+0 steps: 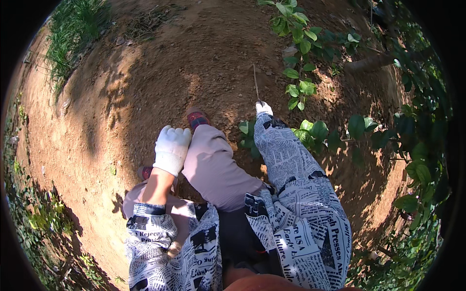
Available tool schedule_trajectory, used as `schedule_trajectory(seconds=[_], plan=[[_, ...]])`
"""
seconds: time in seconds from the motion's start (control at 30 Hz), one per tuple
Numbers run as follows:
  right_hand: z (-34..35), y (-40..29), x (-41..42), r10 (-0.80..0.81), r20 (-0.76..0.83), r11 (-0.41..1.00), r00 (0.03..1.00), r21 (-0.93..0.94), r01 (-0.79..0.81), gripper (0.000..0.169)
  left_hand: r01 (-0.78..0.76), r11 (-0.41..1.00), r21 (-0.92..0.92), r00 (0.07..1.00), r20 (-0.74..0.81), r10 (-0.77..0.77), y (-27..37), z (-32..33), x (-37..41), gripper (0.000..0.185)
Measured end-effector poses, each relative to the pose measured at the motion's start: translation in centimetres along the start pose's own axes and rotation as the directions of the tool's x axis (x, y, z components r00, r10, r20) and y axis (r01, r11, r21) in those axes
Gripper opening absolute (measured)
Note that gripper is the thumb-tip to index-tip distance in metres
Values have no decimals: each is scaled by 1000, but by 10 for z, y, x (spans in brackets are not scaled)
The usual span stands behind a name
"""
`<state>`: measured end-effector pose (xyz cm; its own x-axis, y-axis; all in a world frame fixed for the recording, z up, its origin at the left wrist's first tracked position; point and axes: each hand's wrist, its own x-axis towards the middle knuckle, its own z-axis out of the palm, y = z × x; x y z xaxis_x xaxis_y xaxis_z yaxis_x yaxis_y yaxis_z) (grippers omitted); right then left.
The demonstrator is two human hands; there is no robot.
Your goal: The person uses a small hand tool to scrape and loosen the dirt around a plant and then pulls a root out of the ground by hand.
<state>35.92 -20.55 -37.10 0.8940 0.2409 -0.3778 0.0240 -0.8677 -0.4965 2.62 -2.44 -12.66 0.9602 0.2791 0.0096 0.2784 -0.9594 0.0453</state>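
My right hand [263, 108], in a white knit glove, reaches forward over the soil and grips a thin bare stick [256, 83]. The stick points away from me, its far end over the ground. My left hand [171, 147], gloved in white too, is curled into a fist beside my knee in pink trousers [214, 163]. Its palm side is hidden, and nothing shows sticking out of it. Newspaper-print sleeves cover both arms, the right sleeve [291, 156] reaching to the glove.
Brown soil [218, 47] slopes around my plaid shoe [197, 118]. Leafy branches [302, 87] hang close to my right hand, and another leafy branch [324, 134] crosses beside the right forearm. A thick tree limb [369, 64] stands farther right. Grass [74, 36] grows at upper left.
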Motion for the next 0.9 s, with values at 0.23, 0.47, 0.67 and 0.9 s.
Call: schedule_trajectory(seconds=[0.23, 0.47, 0.67, 0.9], plan=[[11, -27, -39, 41, 26, 999, 999, 23, -42, 42, 25, 999, 37, 998, 51, -27, -5, -7, -2, 7], [-13, -31, -96, 146, 133, 988, 980, -61, -140, 40, 36, 999, -14, 998, 61, -35, -6, -3, 0, 9], [-42, -102, -107, 83, 354, 933, 932, 301, -198, 39, 91, 977, -193, 990, -84, -109, -22, -11, 9, 16], [-111, -276, -209, -408, 794, 707, 450, 587, -395, 37, 322, 572, -754, 861, -17, -508, -56, -27, 16, 52]])
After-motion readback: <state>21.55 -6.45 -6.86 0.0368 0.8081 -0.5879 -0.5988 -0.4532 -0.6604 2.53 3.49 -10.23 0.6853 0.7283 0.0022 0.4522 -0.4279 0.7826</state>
